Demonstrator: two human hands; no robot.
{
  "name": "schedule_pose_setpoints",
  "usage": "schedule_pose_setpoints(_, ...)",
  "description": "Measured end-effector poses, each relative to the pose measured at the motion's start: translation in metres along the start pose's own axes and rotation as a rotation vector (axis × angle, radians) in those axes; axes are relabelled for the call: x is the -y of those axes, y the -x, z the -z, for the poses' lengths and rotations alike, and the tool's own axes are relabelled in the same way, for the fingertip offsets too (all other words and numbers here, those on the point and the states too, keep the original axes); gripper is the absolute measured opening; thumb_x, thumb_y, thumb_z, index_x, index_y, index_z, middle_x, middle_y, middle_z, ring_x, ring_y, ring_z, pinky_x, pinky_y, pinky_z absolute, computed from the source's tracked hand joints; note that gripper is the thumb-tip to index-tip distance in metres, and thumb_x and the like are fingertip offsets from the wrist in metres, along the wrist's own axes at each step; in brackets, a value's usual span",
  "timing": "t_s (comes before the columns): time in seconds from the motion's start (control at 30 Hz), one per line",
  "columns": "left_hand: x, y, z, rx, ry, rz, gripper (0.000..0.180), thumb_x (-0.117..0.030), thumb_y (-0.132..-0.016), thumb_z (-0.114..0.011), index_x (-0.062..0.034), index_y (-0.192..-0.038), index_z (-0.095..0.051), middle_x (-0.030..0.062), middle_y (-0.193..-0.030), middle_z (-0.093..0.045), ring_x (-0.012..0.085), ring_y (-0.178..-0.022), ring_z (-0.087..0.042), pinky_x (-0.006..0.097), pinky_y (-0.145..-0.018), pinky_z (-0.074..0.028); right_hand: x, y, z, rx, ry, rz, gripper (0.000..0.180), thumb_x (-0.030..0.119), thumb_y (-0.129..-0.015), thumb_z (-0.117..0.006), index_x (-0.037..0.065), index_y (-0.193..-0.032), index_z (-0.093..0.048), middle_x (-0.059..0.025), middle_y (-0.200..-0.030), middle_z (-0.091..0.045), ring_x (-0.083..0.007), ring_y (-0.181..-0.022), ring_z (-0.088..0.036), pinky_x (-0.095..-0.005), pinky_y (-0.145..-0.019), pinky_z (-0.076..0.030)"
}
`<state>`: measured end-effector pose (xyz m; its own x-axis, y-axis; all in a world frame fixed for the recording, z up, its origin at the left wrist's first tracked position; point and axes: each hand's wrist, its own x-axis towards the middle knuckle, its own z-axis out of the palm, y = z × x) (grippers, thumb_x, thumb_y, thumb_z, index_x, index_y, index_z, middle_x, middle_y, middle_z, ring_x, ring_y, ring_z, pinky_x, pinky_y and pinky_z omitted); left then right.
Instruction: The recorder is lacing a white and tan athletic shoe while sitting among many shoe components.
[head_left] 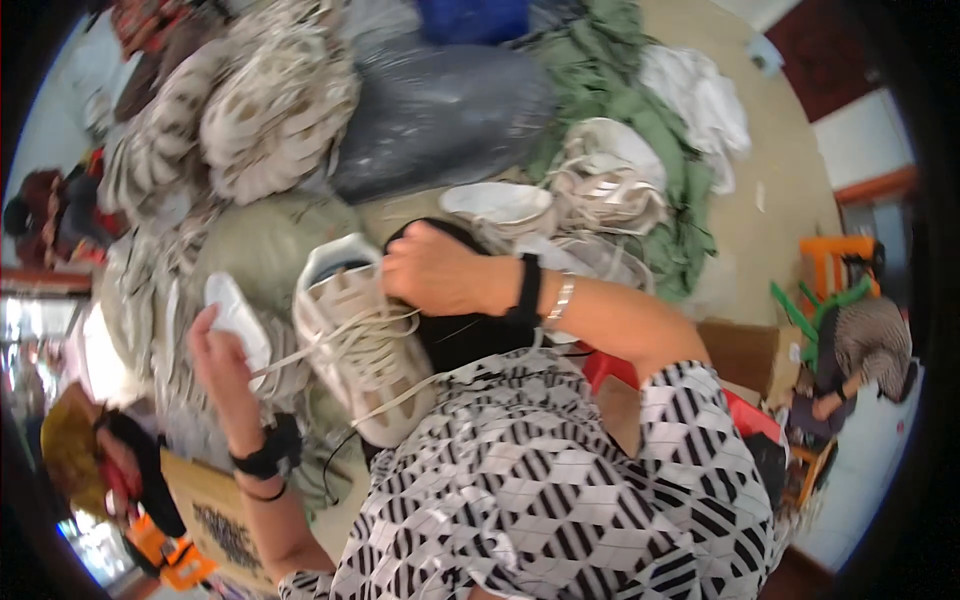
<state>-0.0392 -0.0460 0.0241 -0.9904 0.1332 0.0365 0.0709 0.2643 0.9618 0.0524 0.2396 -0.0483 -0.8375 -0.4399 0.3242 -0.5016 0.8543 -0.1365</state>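
Note:
A beige lace-up sneaker (372, 345) rests against my lap, its toe toward me and its opening away from me. Its pale laces are threaded over the tongue, with loose lengths trailing. My left hand (222, 375), slightly blurred, is out to the left of the shoe, and a shoelace (285, 361) stretches from the eyelets to its fingers. Beside the shoe's collar, my right hand (432, 268) is closed, its knuckles up; a lace loop passes just below it, but what lies in the fingers is hidden. Black cloth (465, 340) lies under my right wrist.
Bundled beige sneakers (285, 110) are heaped at far left. Several loose shoes (610, 185) lie ahead to the right by green cloth (665, 150). A grey plastic bag (445, 110) sits beyond. Cardboard boxes (215, 510) stand at both sides; another person (870, 345) sits at far right.

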Motion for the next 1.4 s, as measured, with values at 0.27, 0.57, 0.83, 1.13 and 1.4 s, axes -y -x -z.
schedule_pose_setpoints(0.27, 0.027, 0.009, -0.04, 0.32, -0.236, -0.074, 0.016, -0.016, -0.098, -0.049, -0.0037, -0.093, -0.058, -0.0019, -0.073, -0.053, 0.0069, -0.066, -0.05, 0.022, -0.06, -0.041, -0.008, -0.022, 0.012, 0.012, 0.002, 0.193, 0.004, 0.016, -0.079, -0.058, 0.015, -0.076, -0.055, 0.0029, -0.071, -0.055, -0.014, -0.074, -0.056, -0.0315, -0.064, -0.039)
schedule_pose_setpoints(0.57, 0.034, 0.033, -0.039, 0.441, -0.137, 0.075, 0.022, -0.015, -0.096, -0.052, 0.0001, -0.08, -0.055, -0.0042, -0.067, -0.047, 0.0046, -0.063, -0.04, 0.022, -0.055, -0.034, -0.016, -0.037, 0.028, 0.285, -0.323, 0.105, 0.014, 0.021, -0.077, -0.068, 0.009, -0.083, -0.071, -0.0088, -0.119, -0.053, -0.0251, -0.109, -0.05, -0.0414, -0.088, -0.039)
schedule_pose_setpoints(0.83, 0.05, 0.035, -0.043, 0.428, 0.128, 0.248, 0.025, -0.022, -0.098, -0.052, -0.0035, -0.083, -0.059, -0.0083, -0.067, -0.048, 0.0013, -0.061, -0.037, 0.019, -0.055, -0.032, 0.012, -0.043, 0.016, 0.506, -0.384, -0.33, 0.01, 0.011, -0.077, -0.06, 0.007, -0.074, -0.069, -0.013, -0.128, -0.054, -0.0295, -0.118, -0.047, -0.0474, -0.096, -0.032)
schedule_pose_setpoints(1.13, 0.057, 0.038, -0.044, 0.423, 0.16, 0.233, 0.024, -0.022, -0.098, -0.051, -0.0054, -0.084, -0.062, -0.0073, -0.066, -0.049, 0.0016, -0.058, -0.04, 0.019, -0.051, -0.033, -0.043, -0.07, 0.005, -0.292, -1.271, -0.885, 0.021, 0.019, -0.085, -0.064, 0.002, -0.097, -0.068, -0.0038, -0.098, -0.068, -0.0101, -0.089, -0.059, -0.0293, -0.076, -0.046)
schedule_pose_setpoints(1.4, 0.053, 0.037, -0.041, 0.419, 0.1, 0.261, 0.027, -0.025, -0.098, -0.05, -0.0087, -0.08, -0.061, -0.0077, -0.067, -0.052, 0.0014, -0.059, -0.044, 0.018, -0.053, -0.037, -0.05, -0.052, 0.011, -0.37, -0.636, -0.583, 0.013, 0.013, -0.083, -0.064, 0.002, -0.088, -0.066, -0.0068, -0.073, -0.065, -0.0153, -0.066, -0.059, -0.0294, -0.065, -0.048)
